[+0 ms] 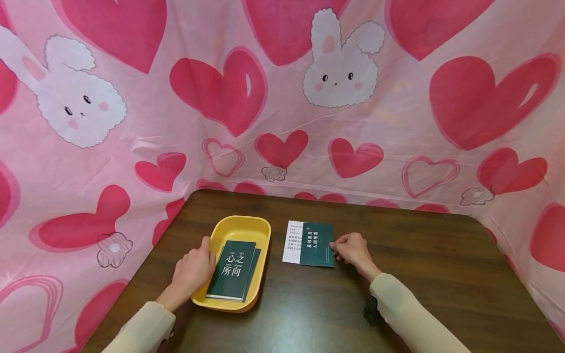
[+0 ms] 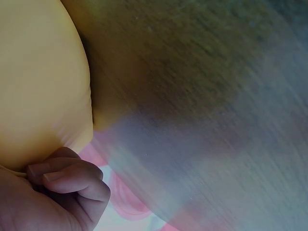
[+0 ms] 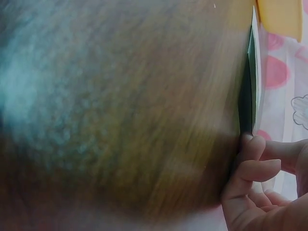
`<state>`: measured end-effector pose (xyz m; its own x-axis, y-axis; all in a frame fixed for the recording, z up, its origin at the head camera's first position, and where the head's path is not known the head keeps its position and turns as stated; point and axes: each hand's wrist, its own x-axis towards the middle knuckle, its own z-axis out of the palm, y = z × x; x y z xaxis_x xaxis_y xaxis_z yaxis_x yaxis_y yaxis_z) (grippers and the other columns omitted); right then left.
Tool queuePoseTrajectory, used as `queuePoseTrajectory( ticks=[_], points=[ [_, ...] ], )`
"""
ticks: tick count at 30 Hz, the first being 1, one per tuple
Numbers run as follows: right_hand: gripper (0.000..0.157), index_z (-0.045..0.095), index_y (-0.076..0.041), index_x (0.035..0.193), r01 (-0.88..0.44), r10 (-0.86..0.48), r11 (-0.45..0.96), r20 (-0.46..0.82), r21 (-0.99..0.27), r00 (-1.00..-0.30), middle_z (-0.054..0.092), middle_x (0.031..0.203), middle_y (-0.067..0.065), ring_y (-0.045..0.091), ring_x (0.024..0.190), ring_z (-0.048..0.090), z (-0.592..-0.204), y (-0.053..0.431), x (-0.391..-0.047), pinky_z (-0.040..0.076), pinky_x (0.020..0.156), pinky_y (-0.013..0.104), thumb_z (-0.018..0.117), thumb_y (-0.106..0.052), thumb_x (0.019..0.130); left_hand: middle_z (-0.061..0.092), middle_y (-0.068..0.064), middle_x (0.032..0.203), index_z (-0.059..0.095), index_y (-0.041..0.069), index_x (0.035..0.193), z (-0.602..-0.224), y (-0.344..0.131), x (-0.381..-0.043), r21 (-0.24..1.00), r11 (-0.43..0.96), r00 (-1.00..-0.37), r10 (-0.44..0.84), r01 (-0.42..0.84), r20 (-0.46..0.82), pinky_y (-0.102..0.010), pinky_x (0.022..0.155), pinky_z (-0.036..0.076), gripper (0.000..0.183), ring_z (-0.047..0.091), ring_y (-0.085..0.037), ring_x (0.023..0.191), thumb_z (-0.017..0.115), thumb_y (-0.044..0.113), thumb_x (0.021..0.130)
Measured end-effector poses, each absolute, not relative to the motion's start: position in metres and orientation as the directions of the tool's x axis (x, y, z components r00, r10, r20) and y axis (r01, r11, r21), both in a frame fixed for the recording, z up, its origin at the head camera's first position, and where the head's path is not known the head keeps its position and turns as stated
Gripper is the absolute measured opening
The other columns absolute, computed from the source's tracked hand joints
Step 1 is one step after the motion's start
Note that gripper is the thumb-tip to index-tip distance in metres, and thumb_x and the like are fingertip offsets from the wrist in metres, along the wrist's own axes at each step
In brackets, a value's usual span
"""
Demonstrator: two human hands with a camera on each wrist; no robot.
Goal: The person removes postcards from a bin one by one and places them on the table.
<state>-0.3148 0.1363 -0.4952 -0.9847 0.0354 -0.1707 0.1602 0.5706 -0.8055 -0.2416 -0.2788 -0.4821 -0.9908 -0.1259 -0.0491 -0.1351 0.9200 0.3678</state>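
Observation:
My left hand (image 1: 192,267) grips the left rim of a yellow plastic tray (image 1: 240,221); in the left wrist view its curled fingers (image 2: 67,178) meet the rim. Inside the tray lies a dark green card (image 1: 230,282) with large white Chinese characters, partly covering another green card (image 1: 252,274). To the right of the tray, my right hand (image 1: 354,252) pinches the right edge of a green card (image 1: 324,245) with small white characters. That card overlaps a white card (image 1: 292,245) printed with text. In the right wrist view the green card (image 3: 246,96) appears nearly edge-on at the fingertips.
A dark brown wooden table (image 1: 309,314) with rounded corners lies under everything. Pink cloth (image 1: 287,113) with hearts and rabbits hangs behind and along the sides. A small black object (image 1: 372,311) sits at the right sleeve's cuff.

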Motion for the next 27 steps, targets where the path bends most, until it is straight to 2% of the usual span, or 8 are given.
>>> queuePoseTrajectory(
  ticks=[9, 16, 27],
  points=[
    [0.018, 0.079, 0.001, 0.085, 0.136, 0.028, 0.609, -0.150, -0.781, -0.988, 0.068, 0.068, 0.006, 0.018, 0.057, 0.062, -0.4961, 0.1354, -0.3183, 0.051, 0.050, 0.029, 0.077, -0.014, 0.096, 0.054, -0.009, 0.078, 0.038, 0.000, 0.140, -0.4819, -0.2791, -0.2411, 0.370, 0.919, -0.991, -0.125, -0.135, -0.052, -0.038, 0.060, 0.060, 0.046, 0.055, -0.021, 0.058, 0.060, 0.019, 0.104],
    [0.022, 0.077, -0.002, 0.077, 0.102, 0.012, 0.633, -0.122, -0.768, -0.992, 0.067, 0.064, 0.004, 0.016, 0.053, 0.061, -0.4973, 0.1357, -0.3207, 0.049, 0.048, 0.028, 0.077, -0.015, 0.095, 0.052, -0.011, 0.075, 0.041, -0.001, 0.132, -0.4820, -0.2780, -0.2430, 0.334, 0.934, -0.992, -0.123, -0.124, -0.025, -0.038, 0.056, 0.057, 0.039, 0.053, -0.023, 0.058, 0.060, 0.017, 0.102],
    [0.019, 0.067, -0.003, 0.083, 0.078, 0.012, 0.653, -0.093, -0.753, -0.996, 0.066, 0.066, 0.005, 0.017, 0.055, 0.062, -0.5002, 0.1345, -0.3204, 0.051, 0.052, 0.030, 0.078, -0.013, 0.095, 0.054, -0.010, 0.077, 0.041, 0.000, 0.134, -0.4809, -0.2774, -0.2411, 0.341, 0.931, -0.992, -0.125, -0.128, -0.030, -0.038, 0.059, 0.059, 0.041, 0.054, -0.022, 0.058, 0.060, 0.018, 0.103]
  ],
)
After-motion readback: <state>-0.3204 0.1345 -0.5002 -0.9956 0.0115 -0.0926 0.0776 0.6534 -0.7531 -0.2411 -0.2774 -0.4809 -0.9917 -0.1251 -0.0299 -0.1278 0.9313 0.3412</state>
